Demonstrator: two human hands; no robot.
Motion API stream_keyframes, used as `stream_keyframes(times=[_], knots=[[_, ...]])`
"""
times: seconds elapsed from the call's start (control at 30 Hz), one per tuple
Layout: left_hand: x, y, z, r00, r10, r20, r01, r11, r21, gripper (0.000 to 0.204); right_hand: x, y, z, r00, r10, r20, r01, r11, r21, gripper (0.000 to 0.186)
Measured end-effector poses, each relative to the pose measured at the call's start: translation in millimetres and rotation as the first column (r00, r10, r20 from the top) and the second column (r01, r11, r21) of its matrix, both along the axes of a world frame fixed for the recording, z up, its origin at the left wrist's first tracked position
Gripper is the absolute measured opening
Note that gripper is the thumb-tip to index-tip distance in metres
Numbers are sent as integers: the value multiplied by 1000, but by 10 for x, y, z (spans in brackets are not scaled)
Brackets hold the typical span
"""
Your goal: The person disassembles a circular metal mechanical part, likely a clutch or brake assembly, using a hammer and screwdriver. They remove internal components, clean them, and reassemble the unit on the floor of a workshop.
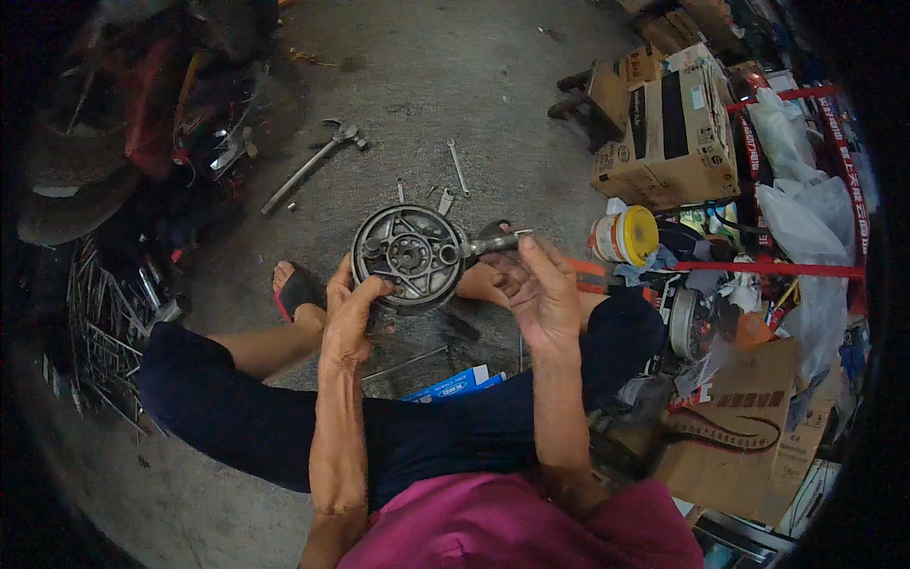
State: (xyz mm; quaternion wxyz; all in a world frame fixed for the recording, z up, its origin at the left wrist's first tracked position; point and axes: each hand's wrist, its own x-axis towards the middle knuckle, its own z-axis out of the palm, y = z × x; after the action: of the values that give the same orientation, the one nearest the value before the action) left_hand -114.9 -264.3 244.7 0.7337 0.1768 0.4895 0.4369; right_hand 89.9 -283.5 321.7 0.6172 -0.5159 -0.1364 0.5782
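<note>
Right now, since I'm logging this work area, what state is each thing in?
Wheel hub: held by its rim in the left hand.
Metal piece: gripped in the right hand, inner end over the hub's right side.
Hammer: lying on the floor.
Wrench: lying loose.
Bucket: yellow lid on.
Blue carton: partly hidden, open or closed unclear.

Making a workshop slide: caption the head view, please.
Left hand holds a round metal part, right hand a metal bar at its edge.
</note>
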Motion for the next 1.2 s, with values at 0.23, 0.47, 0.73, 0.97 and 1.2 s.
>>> stream_keyframes(times=[0.23,0.47,0.73,0.97,1.2], knots=[[-9,10,-15,994,-35,103,36,999,-7,45,8,-25,-117,998,-26,-50,24,999,-43,15],[-27,26,-33,995,-78,68,78,997,-1,45,-25,-10,-81,931,64,361,-80,996,29,21],[-17,38,-67,993,-96,75,95,995,22,49,-106,-1,-54,732,148,665,-180,983,-21,22],[-9,39,-73,993,-99,67,98,995,21,49,-93,-8,-62,475,166,864,-331,944,1,22],[-22,49,-53,990,-130,46,130,991,18,49,-108,21,-1,200,220,955,-483,870,-100,21]])
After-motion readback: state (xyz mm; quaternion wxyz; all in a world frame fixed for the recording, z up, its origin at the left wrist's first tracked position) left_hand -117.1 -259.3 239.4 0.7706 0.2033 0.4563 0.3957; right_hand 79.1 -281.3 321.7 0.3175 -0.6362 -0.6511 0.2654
